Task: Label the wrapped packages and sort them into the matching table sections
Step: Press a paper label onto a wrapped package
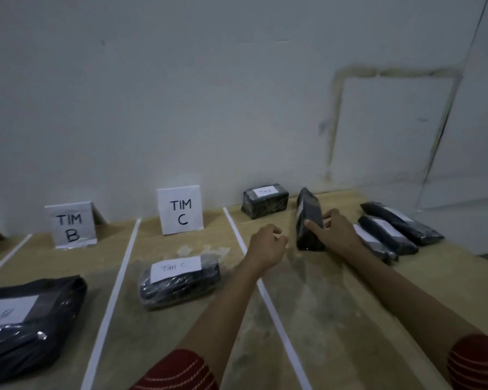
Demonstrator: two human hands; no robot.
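Observation:
A black wrapped package (pixel 307 212) stands on its edge in the rightmost table section. My right hand (pixel 334 230) holds it, thumb across its face and fingers behind. My left hand (pixel 268 244) hovers just left of it with fingers loosely curled and holds nothing. Another black package (pixel 265 200) with a white label lies by the wall. To the right, three slim black packages (pixel 389 235) lie side by side. In the "TIM C" section a labelled package (pixel 179 280) lies flat. A large labelled package (pixel 26 322) sits in the "TIM B" section.
Folded paper signs "TIM B" (pixel 71 225) and "TIM C" (pixel 181 211) stand at the wall. White tape lines (pixel 110 305) split the wooden table (pixel 335 291) into sections. The table's right edge runs diagonally at the far right.

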